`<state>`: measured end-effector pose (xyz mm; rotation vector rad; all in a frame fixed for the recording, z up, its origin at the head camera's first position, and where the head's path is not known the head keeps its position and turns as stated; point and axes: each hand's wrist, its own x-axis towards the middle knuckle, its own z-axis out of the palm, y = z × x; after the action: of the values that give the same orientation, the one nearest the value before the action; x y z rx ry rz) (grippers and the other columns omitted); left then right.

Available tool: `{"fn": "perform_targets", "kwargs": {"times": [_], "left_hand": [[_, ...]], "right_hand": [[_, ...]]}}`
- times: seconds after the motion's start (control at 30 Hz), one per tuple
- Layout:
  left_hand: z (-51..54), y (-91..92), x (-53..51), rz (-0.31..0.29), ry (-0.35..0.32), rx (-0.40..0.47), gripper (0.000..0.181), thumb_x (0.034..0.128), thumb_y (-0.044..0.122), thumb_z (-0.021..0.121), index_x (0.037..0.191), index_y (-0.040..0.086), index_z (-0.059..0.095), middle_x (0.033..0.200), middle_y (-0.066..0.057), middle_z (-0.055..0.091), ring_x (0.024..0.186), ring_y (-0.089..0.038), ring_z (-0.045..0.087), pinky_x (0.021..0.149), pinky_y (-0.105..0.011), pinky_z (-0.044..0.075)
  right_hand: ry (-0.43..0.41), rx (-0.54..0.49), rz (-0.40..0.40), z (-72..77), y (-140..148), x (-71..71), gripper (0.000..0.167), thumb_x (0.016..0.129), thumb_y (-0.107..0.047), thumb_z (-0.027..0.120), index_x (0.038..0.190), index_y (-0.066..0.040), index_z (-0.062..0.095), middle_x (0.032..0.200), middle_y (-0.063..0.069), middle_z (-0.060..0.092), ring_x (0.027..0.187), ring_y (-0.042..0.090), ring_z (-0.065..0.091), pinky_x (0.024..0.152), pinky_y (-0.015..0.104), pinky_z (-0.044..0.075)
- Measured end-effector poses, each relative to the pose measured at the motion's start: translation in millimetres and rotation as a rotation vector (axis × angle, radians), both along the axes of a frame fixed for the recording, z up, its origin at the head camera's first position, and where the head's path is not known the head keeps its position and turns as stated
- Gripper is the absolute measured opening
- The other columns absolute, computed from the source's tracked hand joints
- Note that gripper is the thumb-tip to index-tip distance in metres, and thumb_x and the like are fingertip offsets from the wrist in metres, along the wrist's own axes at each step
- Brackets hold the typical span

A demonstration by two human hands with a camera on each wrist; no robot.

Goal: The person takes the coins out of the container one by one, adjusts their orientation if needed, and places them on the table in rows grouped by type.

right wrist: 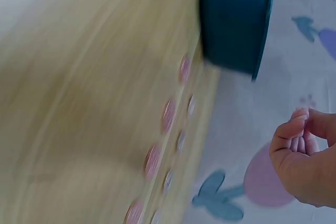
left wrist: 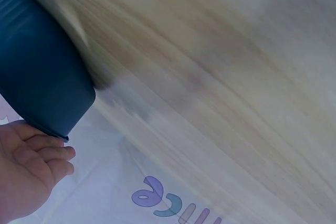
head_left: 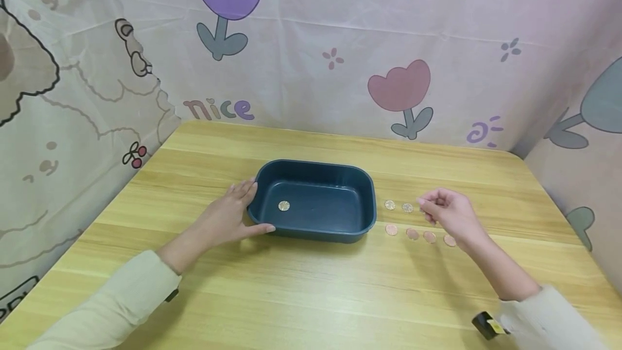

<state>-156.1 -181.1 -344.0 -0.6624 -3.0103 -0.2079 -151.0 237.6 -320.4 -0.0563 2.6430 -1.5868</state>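
Note:
My left hand [head_left: 230,212] rests on the left end of a dark blue rectangular basin [head_left: 311,234], fingers at its far side and thumb on the near rim. One gold-toned coin [head_left: 284,206] lies inside on the basin floor. Above the table, right of the basin, my right hand [head_left: 449,212] pinches what looks like a coin [head_left: 421,204] between thumb and fingertips; little of it shows. Beneath that hand, silvery coins [head_left: 390,205] form a far row and copper coins [head_left: 391,229] a near row. In the right wrist view both rows, several coins each, run away from the basin [right wrist: 233,24].
The wooden table [head_left: 301,290] carries the basin and coins. Cloth printed with tulips [head_left: 398,91] hangs along its back and sides. A black device with a yellow label [head_left: 488,325] sits at the right wrist.

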Motion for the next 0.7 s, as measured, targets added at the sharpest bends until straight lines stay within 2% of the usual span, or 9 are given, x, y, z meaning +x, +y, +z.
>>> {"fn": "perform_targets", "kwargs": {"times": [0.33,0.53,0.7], "left_hand": [[-0.9,0.0,-0.4,0.011,-0.018,0.015,0.101,0.0744,0.065,0.061,0.139,-0.008,0.034,0.148,-0.025,0.028,0.137,-0.04,0.029,0.112,-0.052,0.026],[-0.2,0.5,-0.2,0.012,-0.022,0.01,0.101,0.0746,0.065,0.06,0.139,-0.008,0.034,0.148,-0.025,0.028,0.137,-0.04,0.028,0.112,-0.052,0.026],[0.3,0.9,0.1,0.021,-0.027,0.009,0.101,0.0744,0.065,0.061,0.139,-0.008,0.034,0.148,-0.025,0.028,0.137,-0.04,0.028,0.111,-0.052,0.027]], "right_hand": [[0.026,-0.147,0.057,-5.0,-59.0,-18.5,0.018,0.089,-0.007,0.06,0.093,0.009,0.055,0.068,-0.004,0.057,0.058,0.006,0.051,0.055,0.019,0.05],[0.02,-0.185,0.091,-7.0,-88.0,-27.1,0.015,0.088,-0.007,0.061,0.091,0.007,0.057,0.067,-0.007,0.057,0.057,0.007,0.053,0.054,0.017,0.049],[0.033,-0.203,0.137,-10.4,-107.6,-34.0,0.014,0.088,-0.007,0.061,0.091,0.006,0.058,0.07,0.002,0.061,0.056,0.009,0.054,0.054,0.017,0.05]]}}
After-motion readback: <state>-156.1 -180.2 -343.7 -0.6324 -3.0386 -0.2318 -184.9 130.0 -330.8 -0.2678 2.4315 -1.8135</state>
